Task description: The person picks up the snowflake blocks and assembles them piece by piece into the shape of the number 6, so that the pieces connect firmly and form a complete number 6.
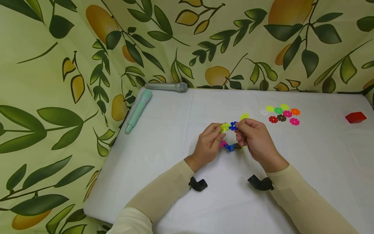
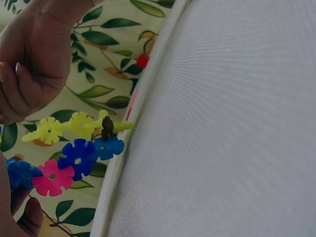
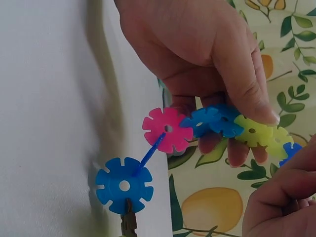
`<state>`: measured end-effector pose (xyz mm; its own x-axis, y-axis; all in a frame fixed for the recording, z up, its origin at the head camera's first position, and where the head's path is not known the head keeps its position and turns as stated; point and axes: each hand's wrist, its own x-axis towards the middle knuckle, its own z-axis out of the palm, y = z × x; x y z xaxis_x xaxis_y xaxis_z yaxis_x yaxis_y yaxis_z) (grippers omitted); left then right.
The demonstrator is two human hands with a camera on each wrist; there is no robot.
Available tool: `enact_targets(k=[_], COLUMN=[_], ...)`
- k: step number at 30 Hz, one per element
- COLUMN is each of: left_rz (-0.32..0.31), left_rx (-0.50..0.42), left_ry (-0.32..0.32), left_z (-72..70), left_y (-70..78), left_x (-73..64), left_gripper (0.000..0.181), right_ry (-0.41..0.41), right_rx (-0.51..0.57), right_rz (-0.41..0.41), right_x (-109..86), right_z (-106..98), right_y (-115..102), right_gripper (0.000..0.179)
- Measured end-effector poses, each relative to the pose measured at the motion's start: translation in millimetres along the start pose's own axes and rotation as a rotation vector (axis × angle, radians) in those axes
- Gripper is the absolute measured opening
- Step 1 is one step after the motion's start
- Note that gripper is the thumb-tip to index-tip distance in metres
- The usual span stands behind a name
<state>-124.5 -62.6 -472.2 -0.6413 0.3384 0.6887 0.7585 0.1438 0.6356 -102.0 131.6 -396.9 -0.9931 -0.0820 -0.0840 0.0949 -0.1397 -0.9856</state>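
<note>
A chain of slotted flower-shaped plastic discs hangs in a loop between both hands, over the table. My left hand (image 1: 208,143) grips its upper part, thumb and fingers around blue and yellow discs (image 3: 253,131). My right hand (image 1: 258,141) pinches a dark blue disc (image 1: 233,126) against the yellow end; whether the slots are joined, I cannot tell. Below the left hand hang a pink disc (image 3: 168,129), blue discs (image 3: 124,185) and a brown disc (image 2: 107,127). More yellow discs (image 2: 81,123) follow, beneath the right hand in the left wrist view.
Loose discs (image 1: 281,118) in several colours lie right of the hands, with another yellow disc (image 1: 244,116) just behind the right hand. A red block (image 1: 355,117) sits far right. A mint microphone (image 1: 138,111) and a grey microphone (image 1: 166,86) lie at the table's left and back edges.
</note>
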Motion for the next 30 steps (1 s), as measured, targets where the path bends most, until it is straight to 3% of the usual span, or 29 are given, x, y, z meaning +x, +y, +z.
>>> enact_targets(k=[4,7,12,14,17,21,30], left_rz=[-0.007,-0.026,-0.052,-0.056,-0.059,-0.070,-0.078], left_rx=[-0.005,-0.023,-0.045,-0.051,-0.050,-0.036,0.014], left_ry=[-0.003,-0.002,0.005,0.008,0.006,0.001,0.017], left_z=[0.9,3.3,5.8,5.4,3.8,2.2,0.4], left_y=[0.5,0.0,-1.2,-1.7,-2.0,-2.0,-1.2], left_x=[0.0,0.3,0.1,-0.4,-0.7,-0.5,-1.3], left_gripper=[0.025,0.024,0.020,0.021,0.022,0.024,0.031], right_ry=[-0.007,0.014,0.198,0.229,0.119,-0.084,-0.078], right_rx=[-0.039,-0.133,-0.375,-0.493,-0.614,-0.653,-0.633], right_rz=[0.010,-0.014,-0.245,-0.300,-0.256,-0.142,-0.176], right_x=[-0.3,-2.1,-2.3,1.2,8.2,16.3,17.4], right_z=[-2.0,-10.2,-33.8,-45.0,-61.5,-72.9,-70.8], right_y=[0.1,-1.3,-5.7,-7.4,-8.1,-2.4,6.8], right_gripper=[0.029,0.034,0.033,0.030,0.042,0.050,0.017])
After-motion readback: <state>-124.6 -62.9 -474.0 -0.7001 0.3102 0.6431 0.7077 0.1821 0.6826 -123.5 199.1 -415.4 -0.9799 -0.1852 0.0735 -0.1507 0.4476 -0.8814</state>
